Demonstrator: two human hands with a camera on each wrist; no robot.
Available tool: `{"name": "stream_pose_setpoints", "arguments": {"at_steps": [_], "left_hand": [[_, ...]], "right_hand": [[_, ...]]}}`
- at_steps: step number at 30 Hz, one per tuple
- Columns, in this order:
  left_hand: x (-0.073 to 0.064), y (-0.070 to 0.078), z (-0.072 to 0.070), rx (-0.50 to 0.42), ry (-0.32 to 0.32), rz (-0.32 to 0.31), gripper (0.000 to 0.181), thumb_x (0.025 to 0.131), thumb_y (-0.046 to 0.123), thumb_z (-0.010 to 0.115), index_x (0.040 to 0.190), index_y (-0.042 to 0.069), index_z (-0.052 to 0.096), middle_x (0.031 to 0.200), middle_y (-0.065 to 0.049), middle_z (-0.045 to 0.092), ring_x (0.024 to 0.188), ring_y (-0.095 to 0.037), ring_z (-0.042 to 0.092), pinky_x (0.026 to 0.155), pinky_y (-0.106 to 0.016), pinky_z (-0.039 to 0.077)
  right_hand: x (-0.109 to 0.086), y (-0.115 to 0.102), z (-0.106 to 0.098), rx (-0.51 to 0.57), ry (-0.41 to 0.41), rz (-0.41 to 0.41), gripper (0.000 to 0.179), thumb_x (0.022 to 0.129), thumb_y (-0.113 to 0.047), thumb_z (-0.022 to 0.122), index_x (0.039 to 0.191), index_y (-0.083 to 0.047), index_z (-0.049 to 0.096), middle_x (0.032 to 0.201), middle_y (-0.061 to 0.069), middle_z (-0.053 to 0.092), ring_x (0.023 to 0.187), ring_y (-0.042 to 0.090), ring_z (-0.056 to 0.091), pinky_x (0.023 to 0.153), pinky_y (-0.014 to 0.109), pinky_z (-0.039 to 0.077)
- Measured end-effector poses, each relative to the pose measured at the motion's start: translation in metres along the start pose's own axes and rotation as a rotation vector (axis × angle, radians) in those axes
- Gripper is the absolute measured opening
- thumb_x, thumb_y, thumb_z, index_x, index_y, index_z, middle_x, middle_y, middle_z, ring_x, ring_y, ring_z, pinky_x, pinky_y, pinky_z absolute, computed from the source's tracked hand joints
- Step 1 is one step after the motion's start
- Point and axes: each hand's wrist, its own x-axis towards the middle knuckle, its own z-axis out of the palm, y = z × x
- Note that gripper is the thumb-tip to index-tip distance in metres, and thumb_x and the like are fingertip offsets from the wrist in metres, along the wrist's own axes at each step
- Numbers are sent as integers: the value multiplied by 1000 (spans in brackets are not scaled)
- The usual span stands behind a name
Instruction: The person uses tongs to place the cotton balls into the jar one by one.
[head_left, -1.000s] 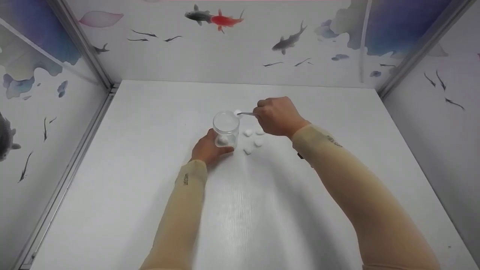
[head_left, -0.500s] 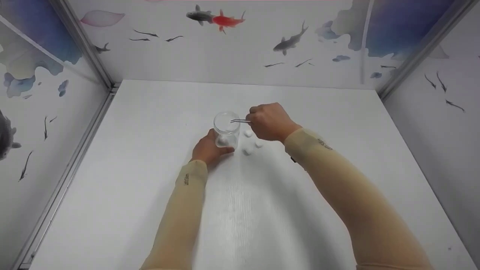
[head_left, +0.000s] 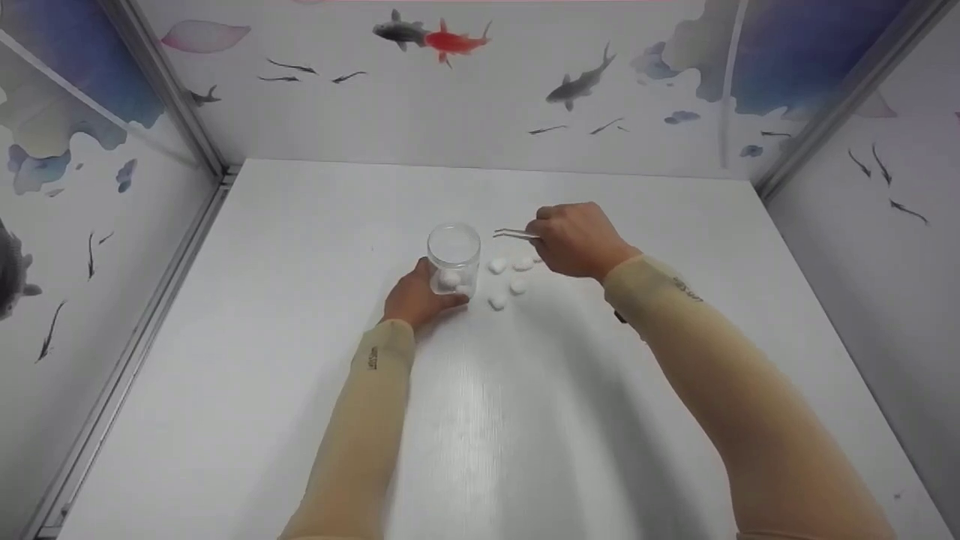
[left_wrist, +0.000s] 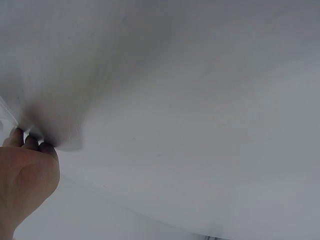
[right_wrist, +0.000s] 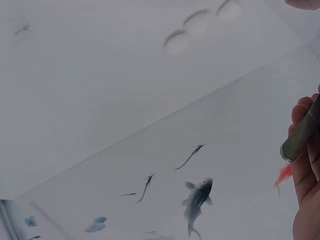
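A clear jar (head_left: 454,259) with an open top stands on the white table, white cotton balls (head_left: 450,280) at its bottom. My left hand (head_left: 420,298) holds it low down, the thumb in front; in the left wrist view only part of this hand (left_wrist: 30,175) shows at the edge. To the right of the jar, my right hand (head_left: 581,238) grips metal tweezers (head_left: 516,234). Their tips are slightly apart, point at the jar and hold nothing. Several loose cotton balls (head_left: 517,286) lie below the tweezers, between jar and hand. The right wrist view shows the tweezers' rounded end (right_wrist: 300,137).
The white table (head_left: 262,360) reaches to the back wall panel (head_left: 480,97), which is printed with fish. Side panels (head_left: 877,172) stand left and right, with metal frame posts (head_left: 176,97) at the corners.
The tweezers carried a cotton ball to the jar's mouth, and it dropped in. The right hand then drew back to the right with bare tips. The left hand and jar stayed put.
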Motion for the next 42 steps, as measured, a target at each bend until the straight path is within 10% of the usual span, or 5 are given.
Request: {"name": "stream_pose_setpoints", "arguments": {"at_steps": [13, 42], "left_hand": [[-1, 0, 0, -5, 5, 3, 101, 75, 54, 83, 152, 9, 35, 149, -12, 48, 136, -30, 44, 113, -41, 35], [2, -2, 2, -31, -7, -12, 107, 74, 55, 84, 156, 12, 30, 153, -10, 43, 140, -29, 40, 115, -44, 32]], "right_hand": [[-53, 38, 19, -37, -85, 79, 10, 89, -5, 66, 82, -7, 74, 69, 4, 61, 55, 19, 56, 49, 38, 53], [-66, 55, 43, -115, -182, 104, 8, 88, -5, 70, 81, -4, 74, 70, 8, 63, 57, 23, 61, 52, 42, 56]]}}
